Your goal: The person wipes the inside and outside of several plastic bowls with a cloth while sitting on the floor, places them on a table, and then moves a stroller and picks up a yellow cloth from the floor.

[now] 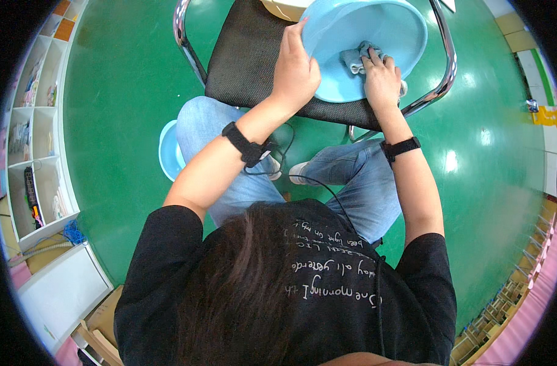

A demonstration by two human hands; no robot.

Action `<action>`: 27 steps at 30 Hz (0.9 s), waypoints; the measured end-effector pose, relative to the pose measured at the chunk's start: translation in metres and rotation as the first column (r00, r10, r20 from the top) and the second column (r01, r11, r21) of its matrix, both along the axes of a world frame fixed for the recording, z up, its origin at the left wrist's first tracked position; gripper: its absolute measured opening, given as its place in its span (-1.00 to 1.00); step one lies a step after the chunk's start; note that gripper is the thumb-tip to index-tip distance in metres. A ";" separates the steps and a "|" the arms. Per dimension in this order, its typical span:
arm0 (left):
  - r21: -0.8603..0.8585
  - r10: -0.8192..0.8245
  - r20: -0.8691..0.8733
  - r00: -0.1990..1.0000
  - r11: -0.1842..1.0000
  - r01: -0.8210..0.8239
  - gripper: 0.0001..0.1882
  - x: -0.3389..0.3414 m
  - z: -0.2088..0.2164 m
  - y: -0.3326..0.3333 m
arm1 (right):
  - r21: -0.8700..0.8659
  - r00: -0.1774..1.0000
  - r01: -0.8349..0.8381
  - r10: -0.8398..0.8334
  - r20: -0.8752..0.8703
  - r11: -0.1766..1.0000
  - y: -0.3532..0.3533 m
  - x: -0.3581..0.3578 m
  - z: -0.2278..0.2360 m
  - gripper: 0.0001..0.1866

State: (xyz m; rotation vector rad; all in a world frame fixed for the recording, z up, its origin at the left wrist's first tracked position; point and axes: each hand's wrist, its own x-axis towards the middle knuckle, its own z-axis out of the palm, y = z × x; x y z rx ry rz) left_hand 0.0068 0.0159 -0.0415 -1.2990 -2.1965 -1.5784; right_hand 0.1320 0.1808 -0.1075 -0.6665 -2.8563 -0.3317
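Observation:
A light blue plastic basin is tipped on its side on a black mesh chair seat, its open side facing me. With my left hand I grip its left rim, the thumb on the near side and the fingers partly hidden behind the wall. My right hand is inside the basin, its fingers pressing a crumpled grey-blue cloth against the inner surface. Part of the cloth is covered by those fingers.
Curved chrome armrests flank the chair. A second light blue basin sits on the green floor beside my left leg. Behind the tipped basin shows a beige round-edged object. White shelves line the left; a black cable crosses my legs.

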 end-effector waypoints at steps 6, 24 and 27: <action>-0.024 -0.024 -0.080 0.997 0.999 0.022 -0.42 -0.008 0.008 0.009 | -0.067 0.998 0.018 -0.022 -0.063 0.998 -0.029 -0.004 -0.016 -0.66; -0.314 -0.251 0.013 0.968 0.918 0.242 -0.58 -0.049 0.108 0.047 | -0.080 0.980 -0.154 0.142 -0.139 0.985 -0.042 0.000 -0.010 -0.69; -0.291 -0.275 -0.025 0.961 0.922 0.256 -0.62 -0.043 0.103 0.042 | -0.063 0.980 -0.130 0.119 -0.161 0.989 -0.046 -0.001 -0.009 -0.70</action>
